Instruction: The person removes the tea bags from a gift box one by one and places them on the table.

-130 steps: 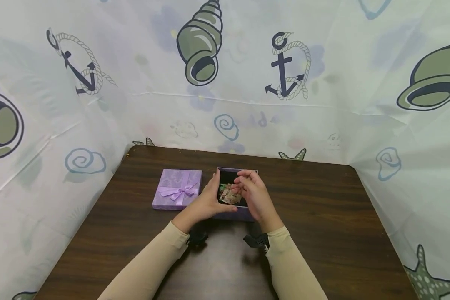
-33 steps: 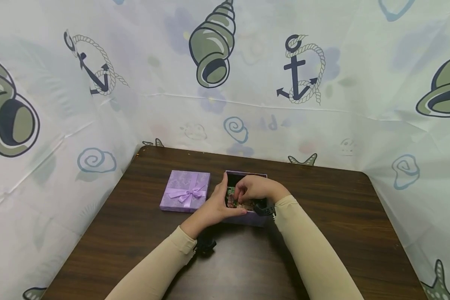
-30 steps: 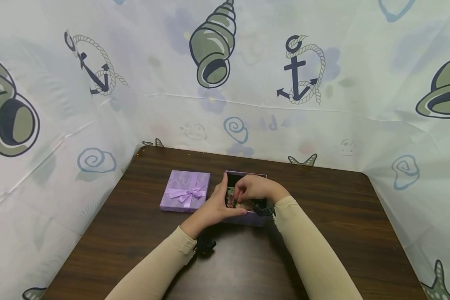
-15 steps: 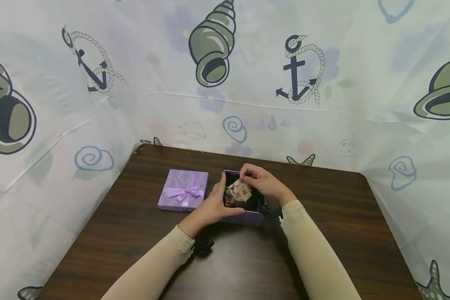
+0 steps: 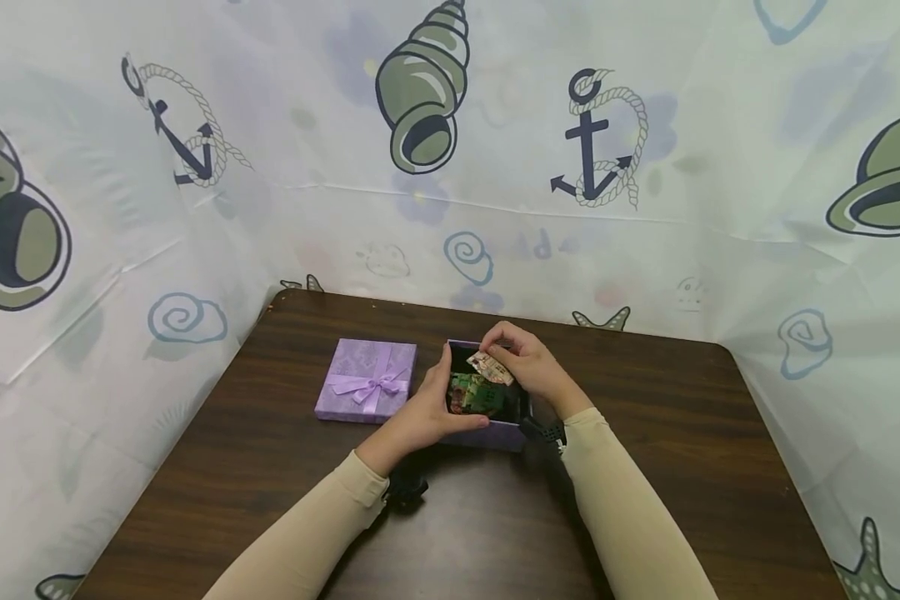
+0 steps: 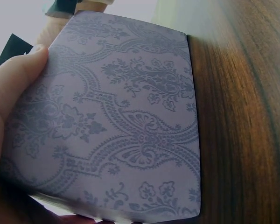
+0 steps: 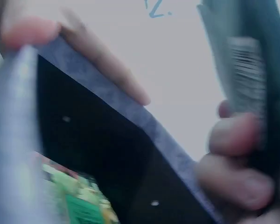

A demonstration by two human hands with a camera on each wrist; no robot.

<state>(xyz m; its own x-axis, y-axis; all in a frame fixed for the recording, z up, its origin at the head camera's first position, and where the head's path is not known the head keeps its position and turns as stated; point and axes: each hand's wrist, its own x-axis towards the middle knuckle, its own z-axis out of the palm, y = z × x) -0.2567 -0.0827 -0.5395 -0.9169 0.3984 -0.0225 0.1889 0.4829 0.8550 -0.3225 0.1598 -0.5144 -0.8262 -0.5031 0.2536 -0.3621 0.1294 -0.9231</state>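
Note:
In the head view my left hand (image 5: 429, 408) holds a purple patterned gift box (image 5: 495, 436), thumb along the front and fingers along the left side. My right hand (image 5: 531, 363) pinches a small flat house-shaped piece (image 5: 492, 368) above the box's back part. Its dark back, with a barcode label (image 7: 249, 70), shows blurred in the right wrist view. Inside the box's black interior (image 7: 98, 130) lies another colourful, mostly green piece (image 5: 478, 395). The left wrist view is filled by the box's floral side (image 6: 126, 116), with my left thumb (image 6: 25, 70) over its edge.
Left of the box lies its purple lid (image 5: 367, 380) with a ribbon bow, close to my left hand. Both rest on a dark wooden table (image 5: 645, 467). A printed cloth (image 5: 495, 200) stands round the table's back and sides.
My right hand has reached down into the box, taken hold of the house-shaped piece and lifted it up and back, uncovering the green piece. My left hand still holds the box.

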